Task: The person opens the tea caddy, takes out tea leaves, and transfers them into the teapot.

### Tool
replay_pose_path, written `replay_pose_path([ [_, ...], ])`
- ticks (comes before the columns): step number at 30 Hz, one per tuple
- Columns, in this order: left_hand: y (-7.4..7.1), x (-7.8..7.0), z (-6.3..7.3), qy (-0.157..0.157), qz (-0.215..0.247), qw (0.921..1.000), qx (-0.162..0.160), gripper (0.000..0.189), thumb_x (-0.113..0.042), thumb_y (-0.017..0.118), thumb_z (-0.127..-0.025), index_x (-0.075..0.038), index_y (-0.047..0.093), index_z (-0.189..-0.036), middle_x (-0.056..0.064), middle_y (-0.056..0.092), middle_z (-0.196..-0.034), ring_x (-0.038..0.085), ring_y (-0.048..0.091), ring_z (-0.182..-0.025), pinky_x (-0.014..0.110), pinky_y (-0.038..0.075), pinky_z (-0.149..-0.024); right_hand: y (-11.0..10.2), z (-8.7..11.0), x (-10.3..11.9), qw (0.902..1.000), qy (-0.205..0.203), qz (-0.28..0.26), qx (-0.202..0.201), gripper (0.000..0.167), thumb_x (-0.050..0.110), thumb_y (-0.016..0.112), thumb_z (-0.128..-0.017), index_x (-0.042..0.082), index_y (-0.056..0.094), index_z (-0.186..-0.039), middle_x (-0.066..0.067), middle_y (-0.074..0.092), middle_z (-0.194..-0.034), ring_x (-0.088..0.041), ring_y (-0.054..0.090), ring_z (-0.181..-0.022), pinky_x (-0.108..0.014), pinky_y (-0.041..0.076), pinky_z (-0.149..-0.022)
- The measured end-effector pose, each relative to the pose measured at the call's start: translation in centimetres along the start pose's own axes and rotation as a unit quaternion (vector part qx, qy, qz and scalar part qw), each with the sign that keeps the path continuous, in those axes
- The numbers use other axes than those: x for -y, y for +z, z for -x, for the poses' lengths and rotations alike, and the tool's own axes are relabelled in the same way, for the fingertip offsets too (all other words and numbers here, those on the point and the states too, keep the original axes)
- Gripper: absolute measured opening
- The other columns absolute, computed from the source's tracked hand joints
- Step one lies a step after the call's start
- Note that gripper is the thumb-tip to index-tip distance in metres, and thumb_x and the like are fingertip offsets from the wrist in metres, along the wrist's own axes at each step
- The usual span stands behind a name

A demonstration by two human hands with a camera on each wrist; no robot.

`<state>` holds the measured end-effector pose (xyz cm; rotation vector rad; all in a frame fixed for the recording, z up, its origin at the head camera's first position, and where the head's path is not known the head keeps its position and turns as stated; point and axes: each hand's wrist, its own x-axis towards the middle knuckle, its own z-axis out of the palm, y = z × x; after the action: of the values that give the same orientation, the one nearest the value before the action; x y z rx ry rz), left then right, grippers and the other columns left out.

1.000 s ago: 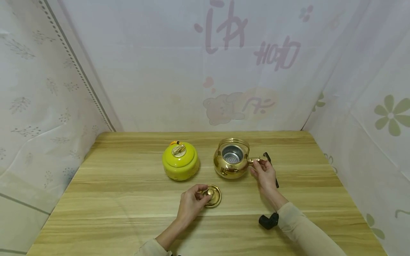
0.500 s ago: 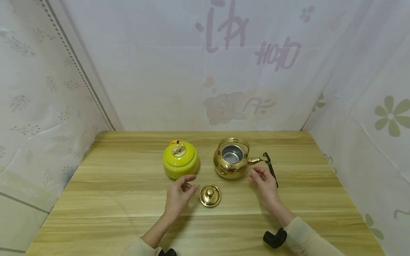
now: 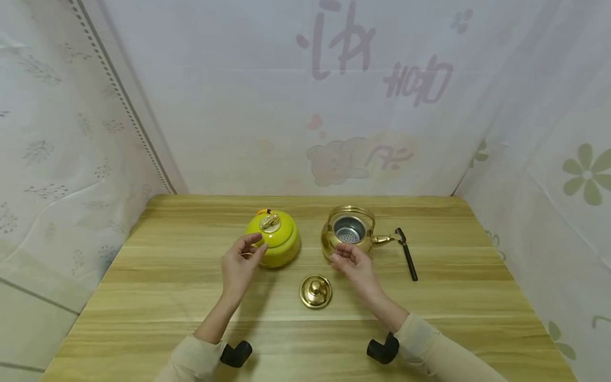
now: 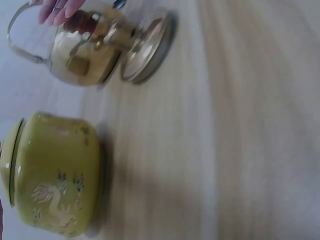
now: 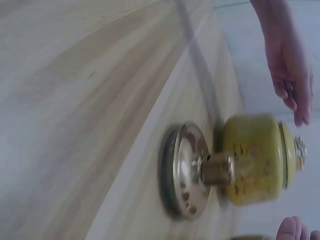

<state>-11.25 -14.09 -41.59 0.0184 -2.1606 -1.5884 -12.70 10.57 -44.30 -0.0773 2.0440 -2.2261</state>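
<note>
My left hand (image 3: pixel 241 265) hovers at the front left of a yellow lidded jar (image 3: pixel 281 254), thumb and fingers apart, holding nothing. A dragon pattern decorates the jar's side in the left wrist view; its lid (image 3: pixel 281 233) is on, topped by a gold knob (image 3: pixel 270 222). In front of the gold teapot (image 3: pixel 328 241), my right hand (image 3: pixel 357 269) hangs with loosely bent fingers and nothing in them. The teapot is uncovered, showing a perforated metal strainer (image 3: pixel 350 233) inside. Its round gold lid (image 3: pixel 315 292) lies knob-up on the table between my hands.
A black-handled tool (image 3: pixel 409 262) lies right of the teapot, near its spout (image 3: pixel 382 240). All stand on a wooden table (image 3: pixel 167 276) with patterned cloth (image 3: pixel 238 106) behind and at both sides. Black angled pieces (image 3: pixel 383 350) sit at both wrists.
My left hand has let go of the teapot lid and moved left to the yellow jar. My right hand has left the spout and shifted left, in front of the teapot.
</note>
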Motion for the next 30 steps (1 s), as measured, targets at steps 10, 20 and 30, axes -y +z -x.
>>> replay_pose_path([
  [10, -0.2, 2.3, -2.7, 0.014, -0.051, 0.9984, -0.021, 0.026, -0.008, 0.075, -0.08, 0.002, 0.068, -0.103, 0.012, 0.071, -0.103, 0.003, 0.06, -0.076, 0.006, 0.047, -0.061, 3.9, -2.5, 0.0, 0.9943, -0.04, 0.069, 0.07, 0.049, 0.004, 0.063, -0.088, -0.01, 0.045, -0.131, -0.03, 0.05, -0.127, -0.037, 0.053, -0.117, -0.029, 0.048, -0.097],
  [20, 0.3, 2.4, -4.1, 0.012, -0.068, 0.9976, -0.001, 0.029, -0.009, 0.075, -0.08, 0.002, 0.068, -0.105, 0.015, 0.069, -0.106, 0.027, 0.063, -0.087, 0.006, 0.046, -0.064, 6.1, -4.9, -0.6, 0.9861, -0.021, 0.125, 0.107, 0.069, 0.016, 0.067, -0.088, -0.001, 0.031, -0.144, -0.018, 0.033, -0.149, -0.032, 0.034, -0.136, -0.042, 0.033, -0.111],
  [30, 0.8, 2.8, -4.9, 0.029, -0.089, 0.9956, 0.002, 0.025, -0.007, 0.077, -0.077, 0.003, 0.07, -0.099, 0.015, 0.071, -0.099, 0.027, 0.065, -0.082, 0.008, 0.047, -0.062, 7.0, -6.4, -1.4, 0.9839, -0.02, 0.135, 0.116, 0.076, 0.011, 0.068, -0.086, -0.004, 0.023, -0.146, -0.018, 0.024, -0.153, -0.032, 0.027, -0.139, -0.041, 0.028, -0.113],
])
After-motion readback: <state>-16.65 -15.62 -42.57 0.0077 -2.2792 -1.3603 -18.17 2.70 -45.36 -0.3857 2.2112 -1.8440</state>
